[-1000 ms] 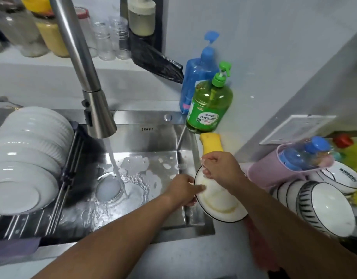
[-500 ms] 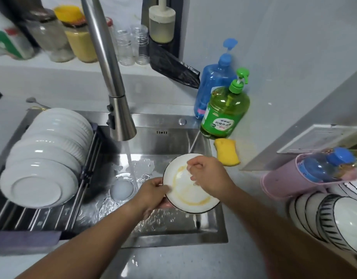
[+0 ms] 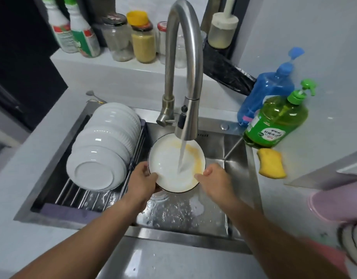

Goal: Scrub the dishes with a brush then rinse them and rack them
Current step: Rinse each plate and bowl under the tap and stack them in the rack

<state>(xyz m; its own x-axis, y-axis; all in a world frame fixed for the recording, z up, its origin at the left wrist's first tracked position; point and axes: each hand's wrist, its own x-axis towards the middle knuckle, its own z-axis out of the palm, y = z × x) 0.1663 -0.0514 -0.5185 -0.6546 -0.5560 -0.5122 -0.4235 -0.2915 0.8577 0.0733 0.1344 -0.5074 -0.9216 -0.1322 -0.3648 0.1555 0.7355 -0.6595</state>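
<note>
Plate (image 3: 173, 164) is sitting in the middle of the frame, over the sink (image 3: 238, 158), tilted so the tap (image 3: 185, 77) water is washing off yellow mess. Left hand (image 3: 142, 182) is gripping its rim. Right hand (image 3: 213, 178) is touching the other edge, fingers loose.

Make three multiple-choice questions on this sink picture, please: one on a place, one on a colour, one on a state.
1. Where does the yellow sponge lie?
A. on the counter right of the steel sink
B. in the rack
C. on the shelf

2. What colour is the pump of the round green soap bottle?
A. blue
B. green
C. white

3. What is the state of the curved steel tap?
A. off
B. dripping onto the sponge
C. running onto the dark-rimmed white plate

Answers: 1 A, the sponge lies beside the basin's right rim; 2 B, its pump is bright green; 3 C, the stream lands on the plate, which the left hand grips.
</note>
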